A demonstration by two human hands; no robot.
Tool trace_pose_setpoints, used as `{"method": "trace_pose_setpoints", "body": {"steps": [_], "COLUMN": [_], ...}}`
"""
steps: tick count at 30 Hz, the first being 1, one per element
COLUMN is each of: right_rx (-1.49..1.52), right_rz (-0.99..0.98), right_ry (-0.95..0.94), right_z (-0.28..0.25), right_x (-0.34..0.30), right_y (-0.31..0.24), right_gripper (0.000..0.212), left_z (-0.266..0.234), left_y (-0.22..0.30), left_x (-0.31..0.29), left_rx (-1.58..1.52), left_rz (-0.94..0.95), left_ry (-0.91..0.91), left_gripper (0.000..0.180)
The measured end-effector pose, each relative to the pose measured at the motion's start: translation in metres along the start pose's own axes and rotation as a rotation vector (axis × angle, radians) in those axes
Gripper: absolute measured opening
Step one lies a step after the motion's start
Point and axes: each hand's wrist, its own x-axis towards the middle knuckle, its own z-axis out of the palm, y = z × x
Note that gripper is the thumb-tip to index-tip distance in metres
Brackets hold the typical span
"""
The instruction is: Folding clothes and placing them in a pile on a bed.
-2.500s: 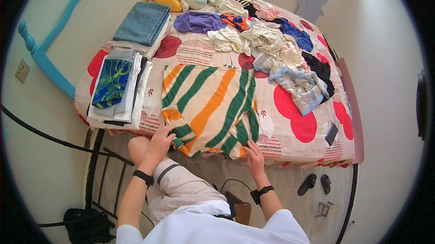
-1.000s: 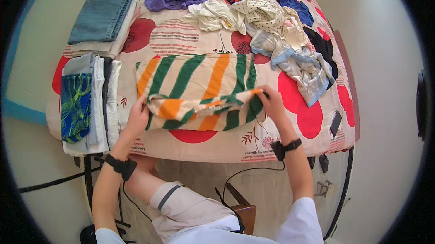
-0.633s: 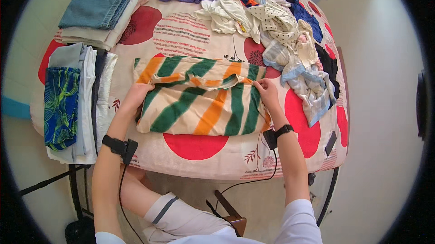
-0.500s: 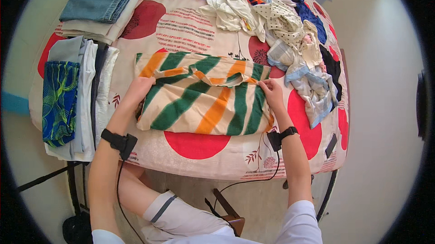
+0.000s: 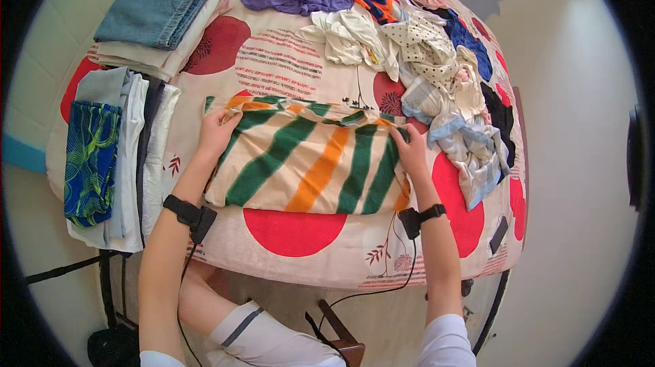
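Striped cloth (image 5: 310, 162) now lies folded on the bed (image 5: 293, 74), its near half brought over to the far edge since 1.0 s ago; hands have moved with it to the far corners. Left hand (image 5: 217, 131) rests on the far-left corner, grip pinching the folded edge. Right hand (image 5: 409, 149) is at the far-right corner, grip pinching the edge there. Left of the cloth: stack of folded clothes (image 5: 116, 155), just beside. Right of it: unfolded heap (image 5: 450, 87), near. Bare spotted sheet shows beyond the cloth and along the bed's near edge.

Bright, even daylight; sharp, fisheye-bent edges.
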Motion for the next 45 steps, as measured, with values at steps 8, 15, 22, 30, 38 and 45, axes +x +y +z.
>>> {"method": "trace_pose_setpoints", "body": {"steps": [8, 15, 22, 30, 38, 45], "right_rx": [-0.037, -0.164, -0.126, -0.336, -0.529, -0.481], "right_rz": [0.049, 0.002, -0.087, -0.152, -0.737, -0.656], "right_ry": [0.06, 0.185, 0.118, 0.132, -0.169, -0.28], "right_z": [0.024, 0.028, 0.018, 0.026, 0.056, 0.081], "right_x": [-0.003, -0.008, 0.0, 0.004, -0.028, -0.002], "right_y": [0.0, 0.005, -0.004, -0.009, -0.098, -0.07], "right_gripper": [0.036, 0.035, 0.027, 0.019, 0.025, 0.051], "left_z": [0.0, -0.003, -0.003, -0.001, 0.063, 0.092], "left_y": [0.023, -0.002, 0.008, 0.046, 0.1, 0.047], "left_x": [-0.011, 0.006, 0.015, -0.005, -0.025, -0.015], "left_rx": [0.046, 0.116, 0.348, 0.56, 0.94, 1.224], "left_rz": [-0.092, 0.12, 0.012, -0.001, 0.543, 0.654], "left_ry": [0.053, 0.05, 0.005, 0.079, -0.371, -0.376], "left_gripper": [0.027, 0.027, 0.034, 0.023, 0.037, 0.065]}}
